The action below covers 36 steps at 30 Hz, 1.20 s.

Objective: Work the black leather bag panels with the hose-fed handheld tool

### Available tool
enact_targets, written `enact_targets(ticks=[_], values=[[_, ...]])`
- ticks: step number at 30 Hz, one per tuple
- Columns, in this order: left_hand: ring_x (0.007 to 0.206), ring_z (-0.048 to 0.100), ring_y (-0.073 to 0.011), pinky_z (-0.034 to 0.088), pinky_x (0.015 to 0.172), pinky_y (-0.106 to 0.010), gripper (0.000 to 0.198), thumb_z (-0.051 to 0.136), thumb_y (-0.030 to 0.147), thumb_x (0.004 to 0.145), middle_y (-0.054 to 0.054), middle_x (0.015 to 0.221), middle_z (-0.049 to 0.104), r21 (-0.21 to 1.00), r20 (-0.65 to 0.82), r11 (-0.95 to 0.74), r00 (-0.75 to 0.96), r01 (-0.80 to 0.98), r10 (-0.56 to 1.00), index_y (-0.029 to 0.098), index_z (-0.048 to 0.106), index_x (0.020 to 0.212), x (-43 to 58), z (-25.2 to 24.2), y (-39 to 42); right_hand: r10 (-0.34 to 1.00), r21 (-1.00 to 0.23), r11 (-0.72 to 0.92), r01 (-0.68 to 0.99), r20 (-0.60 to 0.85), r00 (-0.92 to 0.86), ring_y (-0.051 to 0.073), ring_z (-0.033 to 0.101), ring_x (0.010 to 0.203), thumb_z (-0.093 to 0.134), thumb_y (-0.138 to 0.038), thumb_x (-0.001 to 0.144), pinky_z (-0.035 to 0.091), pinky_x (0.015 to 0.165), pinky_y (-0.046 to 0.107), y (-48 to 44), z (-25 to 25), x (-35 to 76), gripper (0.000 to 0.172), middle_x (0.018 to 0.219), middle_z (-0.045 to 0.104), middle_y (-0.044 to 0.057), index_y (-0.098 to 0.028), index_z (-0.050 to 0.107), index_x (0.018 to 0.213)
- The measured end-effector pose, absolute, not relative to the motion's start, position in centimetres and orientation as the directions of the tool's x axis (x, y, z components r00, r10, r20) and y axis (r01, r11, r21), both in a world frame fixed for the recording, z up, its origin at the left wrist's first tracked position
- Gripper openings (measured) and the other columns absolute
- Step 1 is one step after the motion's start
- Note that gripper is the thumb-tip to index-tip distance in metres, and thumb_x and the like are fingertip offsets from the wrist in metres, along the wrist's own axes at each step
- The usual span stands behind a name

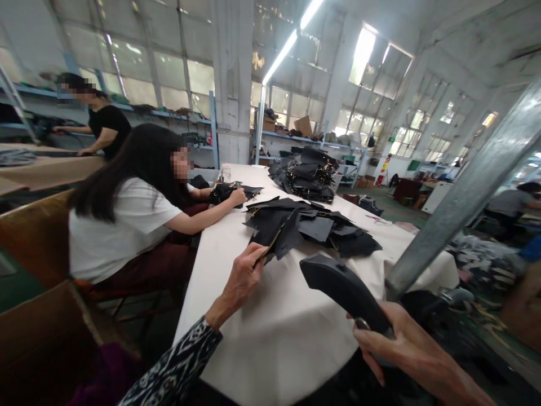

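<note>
My left hand (244,282) pinches the edge of a black fabric piece (270,239) that has a gold-coloured zipper strip along it. That piece lies against a loose heap of black fabric pieces (315,225) on the white-covered table. In my right hand (397,338) is a black, curved handheld tool (338,280) with a broad, blunt end, its fingers wrapped round the lower part. The tool's end is raised above the table, just in front of the heap and apart from it. Its exact kind does not show.
A taller stack of black pieces (308,172) stands behind the heap. Across the table's left edge, a seated person in a white shirt (122,225) handles black material. A slanted metal post (460,197) rises at the right. An open cardboard box (46,332) sits at lower left.
</note>
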State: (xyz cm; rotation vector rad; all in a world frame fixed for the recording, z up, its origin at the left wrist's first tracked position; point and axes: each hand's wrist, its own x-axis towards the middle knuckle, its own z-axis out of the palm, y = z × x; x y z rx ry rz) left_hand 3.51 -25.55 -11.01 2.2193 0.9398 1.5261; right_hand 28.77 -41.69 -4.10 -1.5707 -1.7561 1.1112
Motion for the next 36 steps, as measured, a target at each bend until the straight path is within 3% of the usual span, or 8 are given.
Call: enact_targets(ticks=[5,16,22,25,28,36], values=[[0.086,0.052,-0.013,0.041,0.077,-0.024,0.026,0.042,0.014,0.087,-0.004,0.093,0.054,0.62,0.666,-0.715,0.267,0.323,0.697,0.018,0.061,0.106,4.3,-13.4,-26.2,0.961,-0.857,-0.002,0.515,-0.144,-0.236,0.008,0.048,0.042,0.054,-0.038,0.083,0.038,0.046,0.018,-40.0,-5.3,27.5,0.025,0.048,0.054,-0.003,-0.013,0.049,0.082],[0.085,0.053,-0.0121,0.042,0.076,-0.024,0.025,0.046,0.013,0.086,-0.003,0.092,0.055,0.681,0.617,-0.681,0.289,0.27,0.731,0.019,0.064,0.102,3.8,-13.8,-25.9,0.903,-0.867,-0.043,0.497,-0.247,-0.352,0.007,0.048,0.043,0.054,-0.025,0.081,0.033,0.041,0.015,-40.9,-6.4,25.7,0.015,0.051,0.051,-0.005,-0.014,0.048,0.088],[0.084,0.053,-0.0114,0.041,0.076,-0.023,0.026,0.047,0.014,0.085,-0.002,0.091,0.055,0.693,0.607,-0.668,0.278,0.272,0.744,0.02,0.064,0.104,3.3,-13.9,-25.7,0.935,-0.802,-0.098,0.589,-0.277,-0.222,0.01,0.053,0.048,0.054,-0.035,0.082,0.039,0.047,0.019,-42.0,-7.4,27.0,0.032,0.055,0.054,-0.004,-0.014,0.044,0.103],[0.084,0.053,-0.0113,0.041,0.076,-0.023,0.026,0.047,0.014,0.085,-0.002,0.09,0.056,0.701,0.598,-0.662,0.289,0.263,0.748,0.021,0.064,0.104,3.3,-13.9,-25.8,0.945,-0.794,-0.076,0.603,-0.25,-0.209,0.01,0.052,0.047,0.052,-0.034,0.082,0.042,0.05,0.02,-41.5,-7.0,26.9,0.025,0.051,0.052,-0.004,-0.012,0.046,0.094],[0.084,0.053,-0.0116,0.041,0.076,-0.022,0.026,0.048,0.014,0.085,-0.002,0.091,0.056,0.705,0.597,-0.664,0.297,0.249,0.745,0.02,0.064,0.104,3.5,-14.0,-25.9,0.941,-0.83,-0.042,0.556,-0.22,-0.257,0.008,0.048,0.043,0.052,-0.03,0.082,0.037,0.045,0.018,-40.4,-6.3,26.2,0.018,0.048,0.05,-0.005,-0.013,0.047,0.085],[0.086,0.055,-0.0137,0.042,0.076,-0.023,0.025,0.048,0.017,0.084,-0.003,0.092,0.057,0.743,0.549,-0.629,0.33,0.228,0.768,0.019,0.065,0.101,3.3,-14.5,-25.9,0.897,-0.924,0.017,0.383,-0.155,-0.415,0.007,0.047,0.04,0.056,-0.022,0.078,0.034,0.039,0.015,-39.3,-6.1,25.1,0.017,0.05,0.054,-0.004,-0.013,0.051,0.091]])
